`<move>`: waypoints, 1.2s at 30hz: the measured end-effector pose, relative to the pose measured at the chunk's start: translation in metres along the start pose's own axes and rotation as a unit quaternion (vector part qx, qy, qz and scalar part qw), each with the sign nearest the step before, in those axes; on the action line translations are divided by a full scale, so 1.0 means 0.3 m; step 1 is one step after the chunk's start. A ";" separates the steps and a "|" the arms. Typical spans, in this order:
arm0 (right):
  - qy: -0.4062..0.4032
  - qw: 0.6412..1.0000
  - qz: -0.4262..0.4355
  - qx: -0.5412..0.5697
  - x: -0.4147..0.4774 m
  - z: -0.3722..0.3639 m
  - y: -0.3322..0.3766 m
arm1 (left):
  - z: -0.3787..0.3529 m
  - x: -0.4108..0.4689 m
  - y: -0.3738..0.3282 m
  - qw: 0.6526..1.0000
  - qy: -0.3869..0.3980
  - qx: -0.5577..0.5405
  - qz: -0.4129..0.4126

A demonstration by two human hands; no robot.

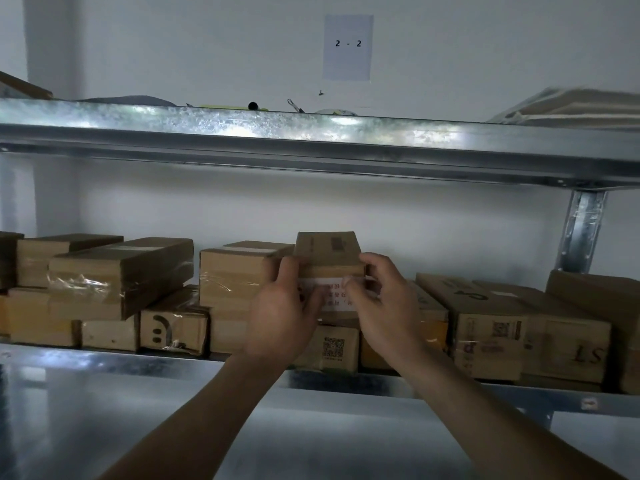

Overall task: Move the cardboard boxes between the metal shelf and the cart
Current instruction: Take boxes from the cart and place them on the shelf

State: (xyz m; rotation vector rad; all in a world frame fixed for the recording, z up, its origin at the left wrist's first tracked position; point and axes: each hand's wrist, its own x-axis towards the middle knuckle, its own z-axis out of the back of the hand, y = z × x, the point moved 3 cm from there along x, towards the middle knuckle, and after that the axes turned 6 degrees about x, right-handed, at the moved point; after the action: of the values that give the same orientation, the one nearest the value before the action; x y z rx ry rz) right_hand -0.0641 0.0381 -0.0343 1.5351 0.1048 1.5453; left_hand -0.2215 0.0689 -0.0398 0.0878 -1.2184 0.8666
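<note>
Head view.

Item: small cardboard box [327,252], brown, with a white printed label [333,295] on its near face. It sits at the middle of the lower level, above a box with a QR code [334,348]. Whether it rests on that box or is lifted clear of it cannot be told.

Left hand [282,315]: grips the small cardboard box at its left side, fingers curled over the left edge.

Right hand [379,303]: grips the same box at its right side, fingers curled round the right edge, thumb on the label.

Metal shelf [311,133]: galvanised, two levels in view, with an upright post [581,230] at the right.

Lower level, left of the hands: a stack of cardboard boxes, including a taped box [121,271] lying tilted on top, a box with a smiley face [173,332] below it, and a taller box [232,271] just beside the left hand.

Lower level, right of the hands: larger boxes, one marked "LS" [568,348].

Upper level: a black pen cap [253,105], a metal clip [294,105] and flattened cardboard [571,109] at the right end.

Wall behind: a paper sheet [348,46] reading "2 - 2".
</note>
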 end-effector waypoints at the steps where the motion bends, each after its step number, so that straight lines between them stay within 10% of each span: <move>1: -0.003 1.000 0.005 0.000 -0.006 0.019 0.007 | -0.002 -0.003 -0.012 1.000 -0.006 -0.014 -0.003; 20: -0.155 0.982 0.048 -0.095 -0.281 0.728 -0.031 | -0.299 -0.199 -0.619 0.986 0.017 -0.165 -0.023; 36: -0.224 0.944 -0.155 -0.185 -0.856 1.526 -0.089 | -0.687 -0.693 -1.359 0.929 0.202 -0.298 -0.086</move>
State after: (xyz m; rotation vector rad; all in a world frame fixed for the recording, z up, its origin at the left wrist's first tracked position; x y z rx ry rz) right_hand 0.2742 -0.3492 -0.1432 1.4442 -0.1860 0.8825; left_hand 0.1768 -0.2197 -0.1399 -0.4503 -1.0161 0.3087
